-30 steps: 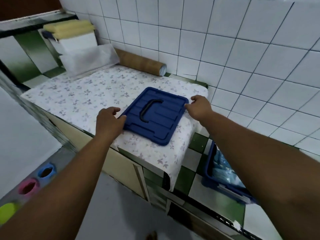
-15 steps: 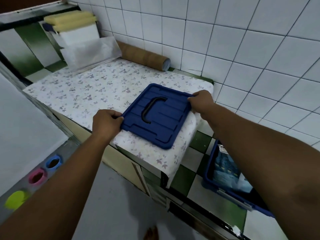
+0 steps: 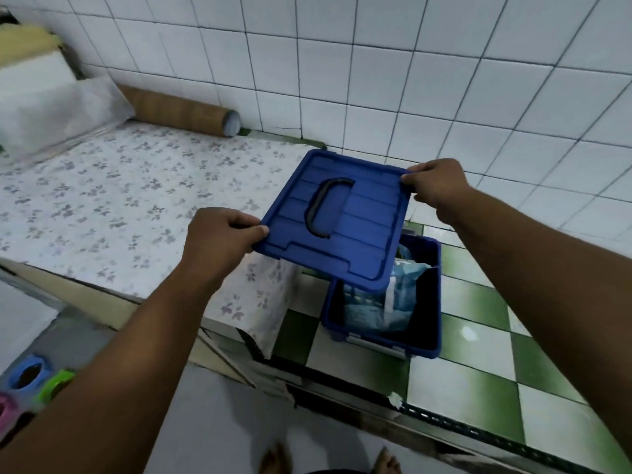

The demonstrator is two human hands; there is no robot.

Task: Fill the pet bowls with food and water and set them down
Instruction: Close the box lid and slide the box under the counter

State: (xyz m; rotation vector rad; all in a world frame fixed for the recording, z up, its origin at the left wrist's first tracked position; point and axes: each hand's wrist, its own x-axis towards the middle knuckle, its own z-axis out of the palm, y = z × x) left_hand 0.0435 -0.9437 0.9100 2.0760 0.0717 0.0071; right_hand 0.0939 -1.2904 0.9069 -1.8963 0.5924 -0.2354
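The left hand [image 3: 222, 234] and right hand [image 3: 437, 186] curl their fingers round opposite edges of the blue lid [image 3: 355, 213], mid-frame above the open bin [image 3: 422, 352] and its food bag [image 3: 372, 309]. The pet bowls [image 3: 37, 360] sit on the floor, lower left; whether they are filled, I cannot tell.

- A wall of white square glazed tiles with dark grout [image 3: 376, 80] rises beyond the left hand [image 3: 222, 241] and the right hand [image 3: 437, 184].
- A tabletop covered by a white sheet printed with small grey flowers [image 3: 102, 206] spreads to the left of the left hand; the sheet's end hangs down just below that hand.
- A brown cardboard tube [image 3: 178, 109] lies along the foot of the wall, beyond the left hand.
- A lower ledge of green and white chequered tiles [image 3: 478, 354] runs below the right hand, with a soft glint on it.
- Cream cupboard fronts [image 3: 99, 304] stand under the tabletop.
- A plain grey floor [image 3: 219, 415] lies nearer than both hands.
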